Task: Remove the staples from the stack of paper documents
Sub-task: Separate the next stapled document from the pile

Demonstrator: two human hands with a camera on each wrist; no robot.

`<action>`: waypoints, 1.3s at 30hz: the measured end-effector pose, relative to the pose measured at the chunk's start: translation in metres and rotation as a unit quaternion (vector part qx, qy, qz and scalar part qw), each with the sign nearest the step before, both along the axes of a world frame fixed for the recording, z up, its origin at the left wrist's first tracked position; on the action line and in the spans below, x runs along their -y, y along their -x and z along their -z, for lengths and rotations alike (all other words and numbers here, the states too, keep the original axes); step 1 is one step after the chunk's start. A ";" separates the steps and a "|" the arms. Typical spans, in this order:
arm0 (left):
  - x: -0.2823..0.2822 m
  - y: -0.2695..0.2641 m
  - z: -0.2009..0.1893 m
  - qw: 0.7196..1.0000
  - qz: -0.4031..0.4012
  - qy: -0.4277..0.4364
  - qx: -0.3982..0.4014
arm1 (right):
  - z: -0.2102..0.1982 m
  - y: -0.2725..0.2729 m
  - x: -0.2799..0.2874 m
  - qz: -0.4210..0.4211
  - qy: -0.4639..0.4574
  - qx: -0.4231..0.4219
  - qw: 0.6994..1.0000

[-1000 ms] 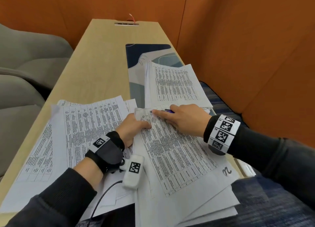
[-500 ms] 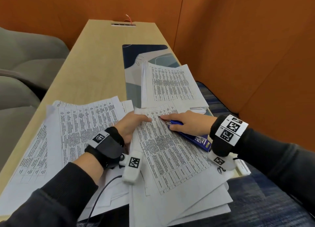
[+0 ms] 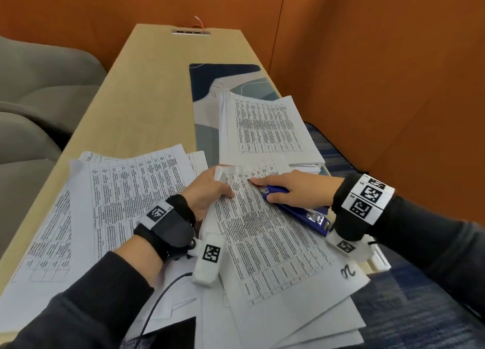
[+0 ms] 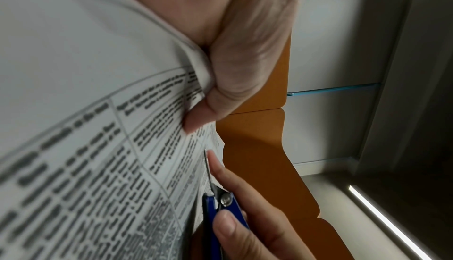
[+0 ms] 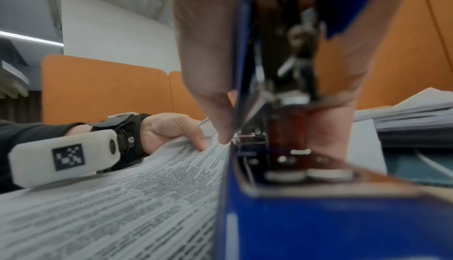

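A: Why is the left hand point(image 3: 210, 188) bunched up at the top corner of that document point(image 3: 265, 233)?

B: It grips the corner, thumb on the printed face, fingers curled behind. My guess is that this lifts and tightens the sheets, so the tool has something firm to work against.

A: And the right hand point(image 3: 294, 191)?

B: Its grip is closed round a blue stapler point(image 3: 296, 212), held low along the page. The forefinger lies straight along the metal remover tongue point(image 4: 208, 171) at the front end, steering its tip into the corner just beside the left thumb. I judge the staple sits there, but it is too small to make out.

A: So the task's papers are where?

B: The gripped set lies on top of a loose pile at the near edge of the table point(image 3: 147, 99). Another spread of printed sheets point(image 3: 126, 191) lies to the left, and a neater stack point(image 3: 265, 128) farther back on the right, resting partly on a blue and grey mat point(image 3: 210, 86).

A: The room?

B: A long pale wood table with a socket strip point(image 3: 191, 32) at its far end, orange partition walls point(image 3: 367, 60) round it, and grey upholstered seats point(image 3: 39, 73) on the left.
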State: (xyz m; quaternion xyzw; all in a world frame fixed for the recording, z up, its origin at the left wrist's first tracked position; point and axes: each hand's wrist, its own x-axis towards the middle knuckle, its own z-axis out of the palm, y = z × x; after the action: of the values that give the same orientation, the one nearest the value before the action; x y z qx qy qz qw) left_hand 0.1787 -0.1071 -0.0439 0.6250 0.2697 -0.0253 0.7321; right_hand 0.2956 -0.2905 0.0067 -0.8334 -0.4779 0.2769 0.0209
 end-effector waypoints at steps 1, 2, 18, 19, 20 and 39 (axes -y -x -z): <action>0.000 -0.001 0.000 1.000 0.003 0.001 -0.002 | 0.001 0.000 0.003 0.001 -0.006 -0.011 1.000; 0.000 -0.002 0.000 1.000 0.003 0.001 -0.003 | 0.001 -0.001 0.004 0.000 -0.013 -0.016 1.000; 0.000 0.000 -0.004 1.000 0.019 0.006 0.015 | 0.009 0.009 -0.004 -0.006 -0.046 0.031 0.998; 0.000 0.000 -0.005 1.000 0.021 0.007 0.018 | 0.010 0.008 -0.005 -0.003 -0.052 0.024 0.998; 0.001 0.001 -0.006 0.999 0.024 0.008 0.022 | 0.010 0.006 -0.005 0.003 -0.063 0.004 0.998; -0.016 -0.017 -0.025 0.981 0.160 -0.097 0.056 | 0.016 0.018 0.016 -0.008 -0.135 0.010 0.991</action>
State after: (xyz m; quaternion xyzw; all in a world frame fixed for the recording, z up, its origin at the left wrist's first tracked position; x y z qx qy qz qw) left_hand 0.1955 -0.0914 -0.0185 0.7282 0.1261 -0.0814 0.6687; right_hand 0.2774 -0.3069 -0.0093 -0.8216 -0.5180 0.2016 0.1264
